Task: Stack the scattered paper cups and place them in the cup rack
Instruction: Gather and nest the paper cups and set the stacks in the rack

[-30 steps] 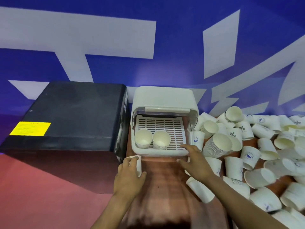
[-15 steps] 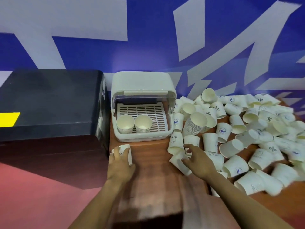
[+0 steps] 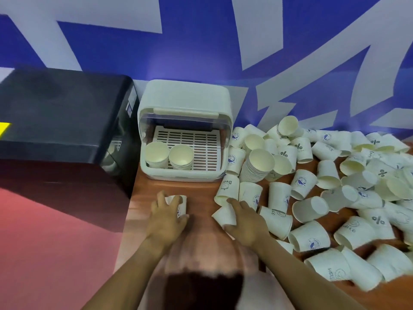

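A white cup rack [image 3: 185,104] with a raised lid stands on the wooden table, with two cup stacks [image 3: 168,156] at the front left of its slatted tray. My left hand [image 3: 167,217] grips a white paper cup [image 3: 181,206] just in front of the rack. My right hand [image 3: 245,222] holds a cup lying on its side [image 3: 224,217] at the near edge of the pile. Several scattered paper cups [image 3: 324,189] cover the table to the right, among them a tall leaning stack [image 3: 257,168] beside the rack.
A large black box [image 3: 62,117] stands directly left of the rack. The blue and white wall [image 3: 223,52] rises behind everything. Bare wooden tabletop [image 3: 201,193] lies between my hands, and a red floor [image 3: 44,253] lies to the left of the table.
My right hand has drawn back from the rack's front edge to the near cups of the pile and taken hold of one lying on its side. The left hand keeps its cup.
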`<state>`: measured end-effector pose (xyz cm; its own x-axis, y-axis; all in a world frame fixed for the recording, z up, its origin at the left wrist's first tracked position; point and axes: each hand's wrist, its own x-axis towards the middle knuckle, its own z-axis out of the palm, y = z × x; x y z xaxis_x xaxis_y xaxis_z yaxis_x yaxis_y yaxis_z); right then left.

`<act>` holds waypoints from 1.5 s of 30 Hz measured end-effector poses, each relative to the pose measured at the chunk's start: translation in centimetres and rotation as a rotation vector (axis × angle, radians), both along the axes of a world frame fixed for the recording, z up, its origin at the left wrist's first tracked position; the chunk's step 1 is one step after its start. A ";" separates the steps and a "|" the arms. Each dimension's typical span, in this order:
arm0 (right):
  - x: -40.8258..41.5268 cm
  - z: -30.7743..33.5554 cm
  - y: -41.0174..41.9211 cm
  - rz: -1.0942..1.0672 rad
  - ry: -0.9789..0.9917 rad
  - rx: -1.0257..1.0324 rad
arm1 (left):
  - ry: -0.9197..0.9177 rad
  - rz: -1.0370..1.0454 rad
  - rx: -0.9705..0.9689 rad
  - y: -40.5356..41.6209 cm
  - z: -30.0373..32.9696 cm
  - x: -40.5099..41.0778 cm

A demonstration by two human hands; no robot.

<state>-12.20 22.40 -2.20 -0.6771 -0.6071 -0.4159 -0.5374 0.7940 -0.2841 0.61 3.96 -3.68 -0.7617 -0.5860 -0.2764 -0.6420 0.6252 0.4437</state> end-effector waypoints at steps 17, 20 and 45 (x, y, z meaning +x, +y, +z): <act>-2.5 -0.3 3.7 0.047 -0.211 -0.203 | -0.164 0.321 0.064 3.3 -1.2 -4.7; -2.8 0.1 4.1 0.032 -0.240 -0.256 | -0.216 0.320 0.061 3.5 -1.0 -4.6; -2.0 5.3 -2.2 -0.142 -0.321 -0.563 | 0.048 -0.040 0.061 -0.1 8.8 -2.3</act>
<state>-14.23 20.21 3.10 -0.6618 -0.7047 -0.2558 -0.2576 0.5341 -0.8052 -1.67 3.81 5.15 -0.7976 -0.5377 -0.2732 -0.5938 0.6209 0.5117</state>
